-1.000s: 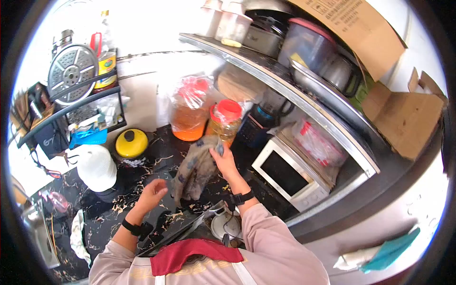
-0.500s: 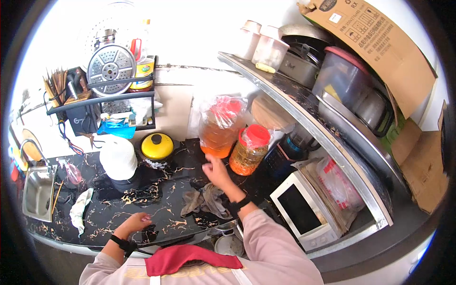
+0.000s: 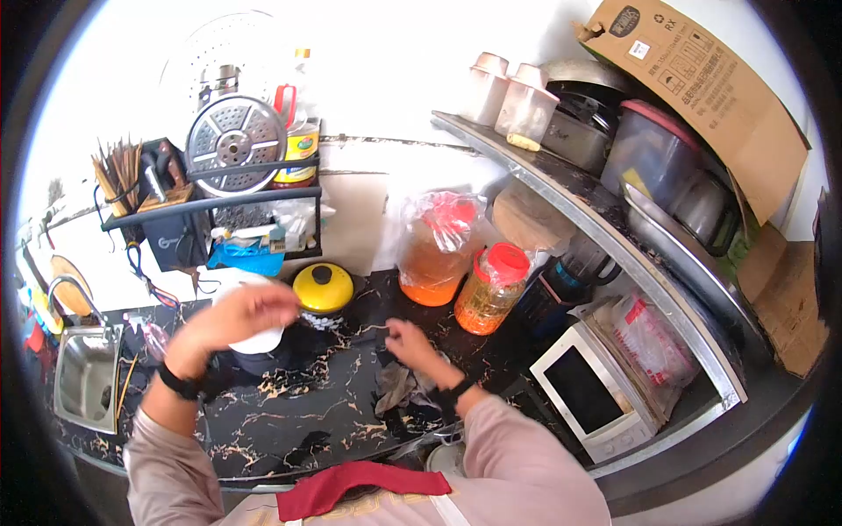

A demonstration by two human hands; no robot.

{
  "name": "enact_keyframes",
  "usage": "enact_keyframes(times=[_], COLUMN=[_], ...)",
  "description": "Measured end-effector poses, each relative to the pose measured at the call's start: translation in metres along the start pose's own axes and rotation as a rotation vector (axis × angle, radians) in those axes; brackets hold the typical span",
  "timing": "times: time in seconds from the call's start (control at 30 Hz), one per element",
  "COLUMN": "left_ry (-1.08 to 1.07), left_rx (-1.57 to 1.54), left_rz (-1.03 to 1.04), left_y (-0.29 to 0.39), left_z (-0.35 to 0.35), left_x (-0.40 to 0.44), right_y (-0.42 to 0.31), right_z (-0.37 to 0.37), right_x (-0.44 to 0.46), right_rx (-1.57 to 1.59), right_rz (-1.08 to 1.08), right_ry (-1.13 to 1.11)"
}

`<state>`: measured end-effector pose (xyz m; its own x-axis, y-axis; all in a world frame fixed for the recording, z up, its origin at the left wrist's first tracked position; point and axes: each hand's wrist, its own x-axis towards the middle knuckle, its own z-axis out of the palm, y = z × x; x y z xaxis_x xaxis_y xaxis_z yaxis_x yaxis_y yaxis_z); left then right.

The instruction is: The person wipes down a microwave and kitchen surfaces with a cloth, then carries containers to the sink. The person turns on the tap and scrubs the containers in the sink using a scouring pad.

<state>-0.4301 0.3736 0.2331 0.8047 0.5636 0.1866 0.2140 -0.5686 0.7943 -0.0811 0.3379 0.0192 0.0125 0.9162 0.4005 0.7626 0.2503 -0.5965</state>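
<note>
My left hand [image 3: 246, 316] is raised in front of a white rounded vessel [image 3: 263, 340], covering most of it. Its fingers stretch to the right, slightly blurred, with nothing visible in them. Beside the fingertips is a pot [image 3: 323, 294] with a yellow lid and black knob; I cannot tell whether they touch. Over the dark marbled counter [image 3: 307, 412], my right hand [image 3: 414, 344] has curled fingers, and what they hold, if anything, is hidden. Crumpled grey cloths [image 3: 399, 390] lie below that hand. Behind it stand a red-lidded jar [image 3: 491, 294] and a larger plastic-covered jar [image 3: 430, 254] of orange liquid.
A metal sink [image 3: 88, 377] is at the far left. The wall rack [image 3: 210, 203] holds knives, chopsticks and a steamer plate. Under the sloping shelf edge [image 3: 596, 237] sits a white microwave [image 3: 583, 394]. Containers and a cardboard box [image 3: 702, 96] are above.
My left hand has risen from the counter's front to in front of the white vessel, its fingers stretching out. My right hand has drawn back from the jars. The view has shifted.
</note>
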Motion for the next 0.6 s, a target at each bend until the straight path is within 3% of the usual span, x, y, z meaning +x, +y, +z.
enact_keyframes(times=[0.03, 0.13, 0.23, 0.27, 0.4, 0.6], left_ry=[0.046, 0.046, 0.065, 0.103, 0.221, 0.400], left_rx=[0.087, 0.095, 0.077, 0.118, 0.191, 0.146], left_rz=[0.110, 0.138, 0.114, 0.170, 0.213, 0.292], left_y=[0.013, 0.077, 0.136, 0.148, 0.183, 0.192], left_z=[-0.016, -0.051, -0.063, -0.063, -0.049, -0.010], left_x=[0.020, 0.088, 0.167, 0.200, 0.338, 0.490], right_y=[0.014, 0.053, 0.080, 0.095, 0.124, 0.162], right_z=[0.010, 0.015, -0.009, -0.014, -0.048, -0.057], right_x=[-0.022, -0.077, -0.114, -0.124, -0.157, -0.213], right_rx=[0.077, 0.133, 0.047, 0.080, 0.107, -0.092], right_rz=[0.010, 0.276, 0.260, 0.361, 0.564, 0.644], right_ry=[0.046, -0.025, -0.041, 0.000, 0.136, 0.232])
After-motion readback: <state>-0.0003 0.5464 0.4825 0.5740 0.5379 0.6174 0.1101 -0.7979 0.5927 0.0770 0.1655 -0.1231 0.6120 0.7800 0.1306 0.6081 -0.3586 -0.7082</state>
